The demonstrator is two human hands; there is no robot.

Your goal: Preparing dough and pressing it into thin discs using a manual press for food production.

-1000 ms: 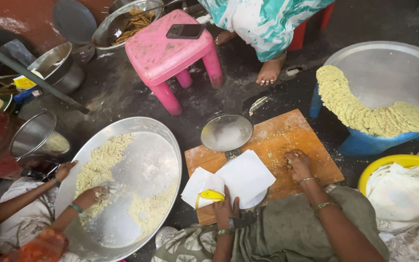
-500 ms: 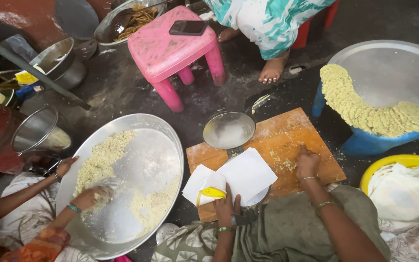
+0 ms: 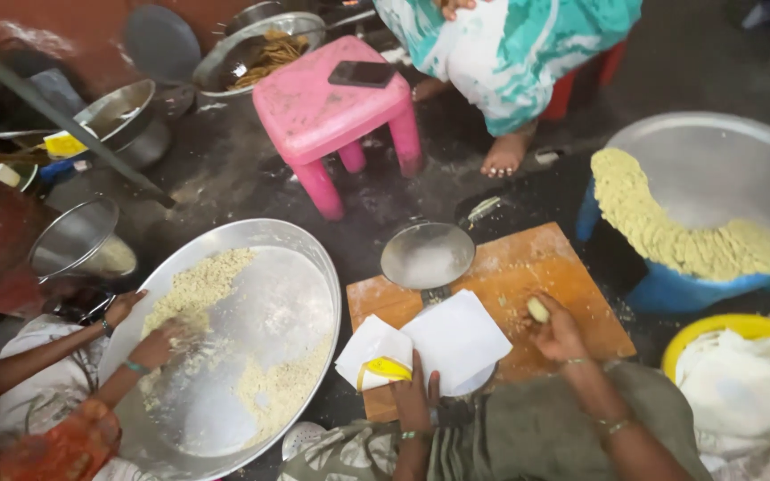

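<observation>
Since a second ago, the right hand (image 3: 556,331) has drawn in along the orange board (image 3: 572,276) and lifted slightly; its fingers are now curled around a small pale dough lump (image 3: 537,309), held just above the floured wood. Left hand (image 3: 414,396) lies flat at the board's near edge, fingers fairly straight and close together, pressing on white paper sheets (image 3: 456,338); beside its fingertips sits a folded sheet with a yellow patch (image 3: 387,368), though what that patch is cannot be told from this view. A round steel plate (image 3: 427,255) rests on the board's far corner, just beyond the paper.

To the left, another person's two hands (image 3: 158,343) work crumbly pale mixture spread across a wide metal tray (image 3: 314,267) on the floor. To the right, a large metal basin (image 3: 715,160) on a blue tub holds a curved heap of greenish dough (image 3: 661,236), and a yellow bowl (image 3: 733,328) holds white cloth. Farther off, a pink stool (image 3: 327,111) carries a dark phone (image 3: 361,74), and beside it stands a third person's bare foot (image 3: 503,153) below a teal and white garment.
</observation>
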